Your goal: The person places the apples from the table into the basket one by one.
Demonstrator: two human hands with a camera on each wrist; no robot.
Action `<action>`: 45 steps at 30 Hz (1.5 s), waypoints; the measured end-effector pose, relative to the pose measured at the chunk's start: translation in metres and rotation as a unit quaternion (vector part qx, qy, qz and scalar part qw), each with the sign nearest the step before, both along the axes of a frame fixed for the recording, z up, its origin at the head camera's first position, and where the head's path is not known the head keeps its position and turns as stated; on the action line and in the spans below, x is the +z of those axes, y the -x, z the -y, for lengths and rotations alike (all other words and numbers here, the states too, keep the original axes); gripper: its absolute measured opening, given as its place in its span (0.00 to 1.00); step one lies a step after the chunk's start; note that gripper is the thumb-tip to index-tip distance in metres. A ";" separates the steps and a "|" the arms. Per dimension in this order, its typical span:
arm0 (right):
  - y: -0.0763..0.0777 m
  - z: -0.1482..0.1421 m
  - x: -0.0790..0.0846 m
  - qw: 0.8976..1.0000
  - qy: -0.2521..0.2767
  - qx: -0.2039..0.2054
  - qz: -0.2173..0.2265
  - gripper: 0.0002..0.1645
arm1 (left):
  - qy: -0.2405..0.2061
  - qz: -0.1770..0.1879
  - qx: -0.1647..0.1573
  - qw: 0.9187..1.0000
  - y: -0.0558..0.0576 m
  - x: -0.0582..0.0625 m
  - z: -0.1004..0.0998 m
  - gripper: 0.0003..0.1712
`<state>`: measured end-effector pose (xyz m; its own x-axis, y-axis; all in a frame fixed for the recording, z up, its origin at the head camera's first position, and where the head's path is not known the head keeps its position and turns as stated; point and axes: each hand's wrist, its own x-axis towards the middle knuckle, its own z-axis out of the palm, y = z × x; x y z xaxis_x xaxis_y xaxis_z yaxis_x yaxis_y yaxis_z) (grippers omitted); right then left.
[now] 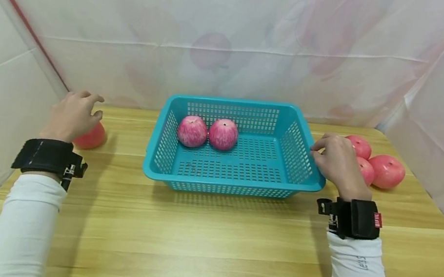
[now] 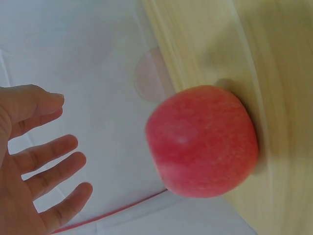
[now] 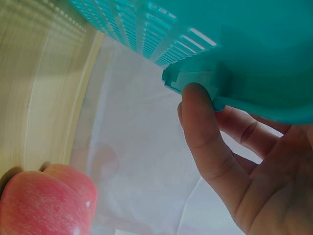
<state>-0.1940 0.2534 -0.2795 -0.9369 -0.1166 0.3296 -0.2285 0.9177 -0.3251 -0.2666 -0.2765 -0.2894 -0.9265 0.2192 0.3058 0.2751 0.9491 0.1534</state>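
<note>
A blue-green perforated plastic basket [image 1: 231, 187] sits on the wooden table with two streaked red apples [image 1: 192, 131] in its left part. My right hand [image 1: 340, 162] pinches the basket's right rim, the thumb against the rim's underside and the other fingers beyond it, as the right wrist view shows. On the left, my left hand [image 1: 71, 117] hovers over a single red apple [image 1: 90, 136] with its fingers spread and bent a little. In the left wrist view a gap shows between those fingers and this apple [image 2: 203, 142].
Several red apples [image 1: 386, 172] are grouped on the table right of the basket, partly behind my right hand. Pale printed sheets [image 1: 239, 37] hang as walls at the back and both sides. The wooden tabletop [image 1: 194, 242] extends in front of the basket.
</note>
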 end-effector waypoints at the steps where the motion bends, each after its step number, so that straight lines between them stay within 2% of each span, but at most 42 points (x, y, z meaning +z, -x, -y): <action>1: 0.000 0.000 0.000 1.000 0.000 0.000 0.000 0.09 | -0.002 0.004 0.005 1.000 0.000 0.000 0.001 0.20; 7: -0.001 -0.001 -0.001 1.000 0.002 -0.002 0.003 0.09 | -0.010 0.013 0.030 0.999 0.001 -0.005 0.006 0.24; 14: -0.001 0.000 -0.001 1.000 0.005 -0.002 0.009 0.09 | -0.020 0.016 0.044 0.999 0.000 -0.017 0.014 0.26; 23: 0.000 -0.001 -0.001 1.000 0.000 -0.003 0.002 0.09 | -0.026 0.052 0.059 0.997 0.002 -0.029 0.021 0.28; 36: 0.001 0.001 -0.001 1.000 0.002 0.002 -0.001 0.09 | -0.022 0.091 0.065 0.993 0.002 -0.038 0.027 0.30; 45: 0.000 0.000 0.000 1.000 0.000 -0.002 -0.002 0.09 | -0.024 0.097 0.056 0.993 0.003 -0.041 0.026 0.30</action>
<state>-0.1941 0.2530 -0.2796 -0.9357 -0.1134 0.3342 -0.2271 0.9184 -0.3241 -0.2694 -0.3027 -0.3305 -0.9867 0.1010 0.1274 0.1295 0.9622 0.2397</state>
